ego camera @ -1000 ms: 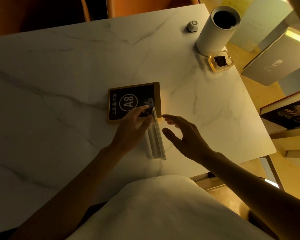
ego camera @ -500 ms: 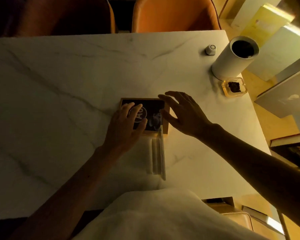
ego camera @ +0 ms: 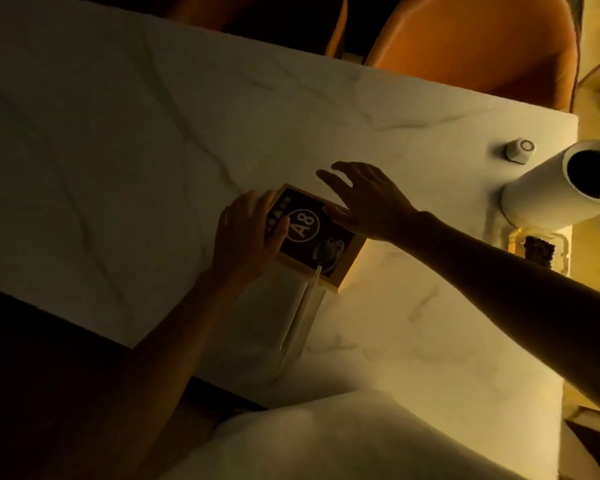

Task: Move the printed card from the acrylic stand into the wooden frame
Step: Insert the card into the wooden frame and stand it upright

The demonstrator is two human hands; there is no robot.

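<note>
A black printed card (ego camera: 309, 233) marked "A8" lies flat inside a light wooden frame (ego camera: 347, 271) on the white marble table (ego camera: 118, 150). My left hand (ego camera: 246, 237) rests on the frame's left side, thumb pressing on the card. My right hand (ego camera: 368, 199) lies over the frame's far right edge, fingers spread, thumb touching the card. The clear acrylic stand (ego camera: 302, 317) lies just in front of the frame, with no card in it, its far end touching the frame's near edge.
A white cylinder (ego camera: 561, 192) with a dark opening stands at the right table edge, a small white knob (ego camera: 518, 150) behind it and a glass dish (ego camera: 534, 251) with something dark beside it. Orange chairs (ego camera: 482, 50) stand across the table. A white cloth (ego camera: 343, 441) covers my lap.
The view has tilted and shifted. My right hand moved forward from beside the stand onto the frame's far edge. My left hand slid to the frame's left side, uncovering the "A8" mark.
</note>
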